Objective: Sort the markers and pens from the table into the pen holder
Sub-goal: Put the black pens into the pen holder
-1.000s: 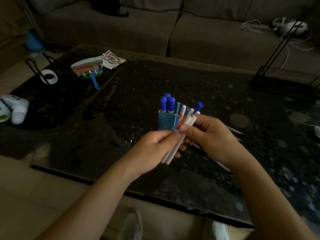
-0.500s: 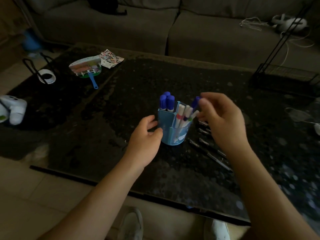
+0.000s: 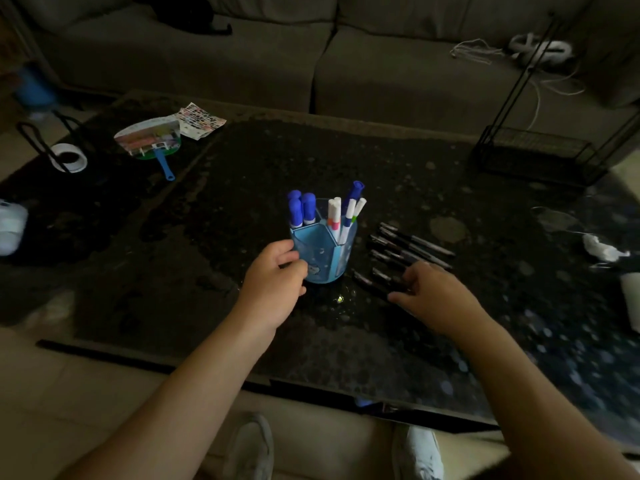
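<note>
A blue pen holder [image 3: 327, 252] stands upright mid-table, with three blue-capped markers [image 3: 300, 210] in its left compartment and several thin white markers [image 3: 341, 216] in its right one. My left hand [image 3: 273, 282] rests against the holder's left side, fingers curled on its wall. Several black pens [image 3: 408, 245] lie in a row on the dark table [image 3: 207, 254] just right of the holder. My right hand [image 3: 433, 296] hovers low over the nearest pens with fingers spread; whether it touches one is hidden by blur.
A hand fan [image 3: 150, 142] and a sticker sheet [image 3: 199, 119] lie at the far left. A black wire rack [image 3: 540, 154] stands at the far right corner. White objects [image 3: 602, 251] sit at the right edge, a sofa [image 3: 311, 57] behind.
The white markers that both hands held went into the holder's right compartment. My right hand then dropped to the black pens, and my left hand moved onto the holder's side.
</note>
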